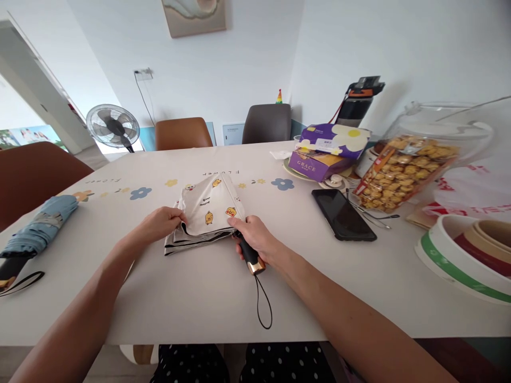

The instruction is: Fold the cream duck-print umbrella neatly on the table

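Observation:
A collapsed umbrella point(205, 205) with cream fabric, yellow duck prints and a black lining lies on the table in front of me. Its panels are stacked flat in loose folds. My left hand point(162, 221) pinches the left edge of the fabric between thumb and fingers. Around the upper part of the black handle with its gold end, my right hand point(255, 234) is closed, its thumb resting on the fabric's corner. A thin black wrist strap point(264, 308) hangs from the handle onto the table. At the far left lies a folded blue umbrella point(42, 223), away from both hands.
Right of my hands lies a black phone point(343, 215). Behind it are purple boxes point(317, 164), a dark bottle point(355, 103) and a clear jar of snacks point(407, 165). Tape rolls point(447, 260) sit at the right edge. Chairs point(183, 133) and a fan point(114, 126) stand beyond the table.

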Available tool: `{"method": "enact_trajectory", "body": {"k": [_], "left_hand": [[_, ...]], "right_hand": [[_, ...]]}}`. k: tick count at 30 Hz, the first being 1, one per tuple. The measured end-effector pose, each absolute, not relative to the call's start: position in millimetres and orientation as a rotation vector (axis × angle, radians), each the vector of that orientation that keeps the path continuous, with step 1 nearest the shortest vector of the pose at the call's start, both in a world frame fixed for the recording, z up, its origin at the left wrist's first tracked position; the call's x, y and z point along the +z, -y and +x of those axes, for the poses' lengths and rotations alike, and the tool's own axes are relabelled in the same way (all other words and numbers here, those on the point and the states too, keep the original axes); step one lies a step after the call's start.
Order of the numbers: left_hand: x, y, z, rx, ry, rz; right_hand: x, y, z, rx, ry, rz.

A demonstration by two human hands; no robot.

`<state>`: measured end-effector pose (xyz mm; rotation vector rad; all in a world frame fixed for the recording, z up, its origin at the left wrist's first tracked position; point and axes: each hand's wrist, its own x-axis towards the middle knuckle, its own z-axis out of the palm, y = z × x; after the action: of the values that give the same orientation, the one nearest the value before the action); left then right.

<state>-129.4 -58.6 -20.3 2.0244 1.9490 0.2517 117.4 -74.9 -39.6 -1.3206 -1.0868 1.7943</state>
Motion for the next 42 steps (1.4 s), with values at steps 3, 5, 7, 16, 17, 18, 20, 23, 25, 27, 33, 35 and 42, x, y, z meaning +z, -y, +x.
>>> {"method": "enact_trajectory", "body": {"k": [3, 5, 7, 16, 17, 18, 20, 23, 25, 27, 33, 35, 42], "left_hand": [[-17, 62, -126, 0.408, -2.101, 2.009], [-13, 67, -118, 0.574, -1.993, 2.13], [-9, 74, -103, 0.572, -1.705, 2.344], [-15, 65, -41, 0.073, -1.221, 2.861], [-15, 64, -38, 0.061, -1.207, 2.877], [-15, 63, -36, 0.059, -1.208, 2.893], [-15, 62, -34, 0.078, -1.234, 2.929], [-17, 61, -33, 0.148, -1.249, 2.977], [-21, 59, -34, 0.242, -1.252, 3.001], [-26, 55, -35, 0.373, -1.248, 3.034], [-44, 50, -45, 0.701, -1.203, 3.167], [-48, 51, -49, 0.785, -1.227, 3.188], [-56, 57, -51, 1.045, -1.255, 3.231]], "right_hand": [[-43, 75, 116, 1.75, 1.138, -1.31], [-44, 76, 116, 1.739, 1.159, -1.305], [-43, 76, 116, 1.726, 1.175, -1.315], [-42, 77, 119, 1.652, 1.352, -1.315], [-42, 77, 119, 1.661, 1.381, -1.283], [-41, 77, 120, 1.671, 1.402, -1.258], [-39, 77, 121, 1.688, 1.417, -1.234], [-35, 77, 122, 1.691, 1.398, -1.221], [-35, 76, 122, 1.686, 1.386, -1.218], [-34, 76, 121, 1.7, 1.356, -1.207], [-31, 75, 122, 1.935, 1.119, -1.116], [-29, 75, 124, 2.071, 1.125, -1.088], [-32, 75, 122, 2.465, 1.062, -0.918]]}}
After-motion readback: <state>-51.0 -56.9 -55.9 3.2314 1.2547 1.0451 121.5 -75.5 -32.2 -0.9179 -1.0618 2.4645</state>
